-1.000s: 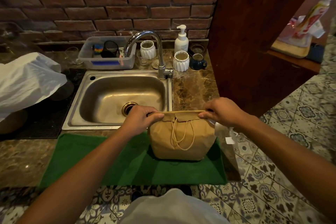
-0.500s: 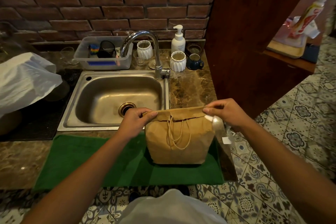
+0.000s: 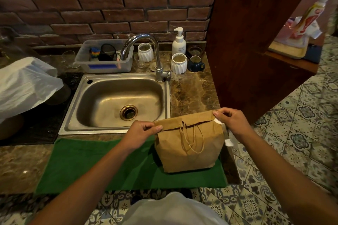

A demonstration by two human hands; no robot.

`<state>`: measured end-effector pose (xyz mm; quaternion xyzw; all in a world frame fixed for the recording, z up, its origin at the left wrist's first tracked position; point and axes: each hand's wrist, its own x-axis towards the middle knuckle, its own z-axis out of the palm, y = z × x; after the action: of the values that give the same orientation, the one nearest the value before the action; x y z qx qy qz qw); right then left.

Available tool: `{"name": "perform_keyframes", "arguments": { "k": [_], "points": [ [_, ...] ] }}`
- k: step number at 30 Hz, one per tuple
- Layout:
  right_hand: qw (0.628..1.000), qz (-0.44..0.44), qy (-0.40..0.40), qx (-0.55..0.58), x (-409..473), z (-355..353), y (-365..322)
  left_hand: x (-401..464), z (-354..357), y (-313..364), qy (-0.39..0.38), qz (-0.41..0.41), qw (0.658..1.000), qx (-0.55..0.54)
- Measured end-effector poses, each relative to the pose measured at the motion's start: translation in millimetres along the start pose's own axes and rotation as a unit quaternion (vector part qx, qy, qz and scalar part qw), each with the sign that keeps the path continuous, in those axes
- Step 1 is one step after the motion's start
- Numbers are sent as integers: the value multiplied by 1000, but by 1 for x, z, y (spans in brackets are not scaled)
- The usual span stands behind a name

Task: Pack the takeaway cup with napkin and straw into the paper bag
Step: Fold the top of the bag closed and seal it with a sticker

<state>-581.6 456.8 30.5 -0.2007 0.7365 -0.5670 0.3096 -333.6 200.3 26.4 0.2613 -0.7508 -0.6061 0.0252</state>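
Note:
A brown paper bag [image 3: 190,148] stands upright on the right part of a green mat [image 3: 102,166]. Its top is folded over toward me and its twine handles hang down the front. My left hand [image 3: 142,133] pinches the left corner of the folded top. My right hand [image 3: 230,120] pinches the right corner, where a bit of white shows under the fingers. Cup, napkin and straw are hidden; the bag's inside cannot be seen.
A steel sink [image 3: 117,102] with a tap [image 3: 144,51] lies behind the mat. White cups [image 3: 179,63], a blue mug [image 3: 195,63], a soap pump [image 3: 179,42] and a plastic tub [image 3: 104,58] line the brick wall. A wooden cabinet [image 3: 252,42] stands right; the counter edge is beside the bag.
The folded top of the bag has risen and tilted, with my right hand lifting its corner higher. Both hands keep their pinch on the fold.

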Motion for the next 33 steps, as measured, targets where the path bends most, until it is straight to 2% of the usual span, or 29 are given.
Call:
{"name": "perform_keyframes", "arguments": {
  "k": [4, 8, 12, 14, 17, 19, 22, 24, 29, 33],
  "points": [
    [997, -14, -36, -59, 1, -3, -5, 0, -4, -3, 25, 10, 997, 74],
    [977, -59, -99, -179, 7, -7, -23, -2, -3, -2, 37, 28, 996, 79],
    [908, -110, -178, -363, 17, 13, -45, -3, -1, 3, 18, 31, 996, 85],
    [888, -123, -193, -398, 21, 22, -51, -2, -4, 7, -1, 28, 996, 85],
    [887, -151, -187, -395, 19, 27, -51, 2, -10, 19, -34, 30, 995, 84],
    [891, -161, -179, -386, 16, 30, -49, 13, -6, 34, -58, 42, 988, 134],
    [888, -172, -167, -392, 14, 32, -49, 33, 14, 59, -100, 129, 937, 309],
    [887, -175, -158, -398, 13, 31, -48, 42, 25, 65, -105, 168, 906, 375],
    [901, -153, -135, -384, 2, 25, -38, 46, 34, 60, -104, 193, 905, 363],
    [914, -126, -93, -374, -1, 17, -34, 48, 34, 67, -103, 172, 909, 366]
  ]
}}
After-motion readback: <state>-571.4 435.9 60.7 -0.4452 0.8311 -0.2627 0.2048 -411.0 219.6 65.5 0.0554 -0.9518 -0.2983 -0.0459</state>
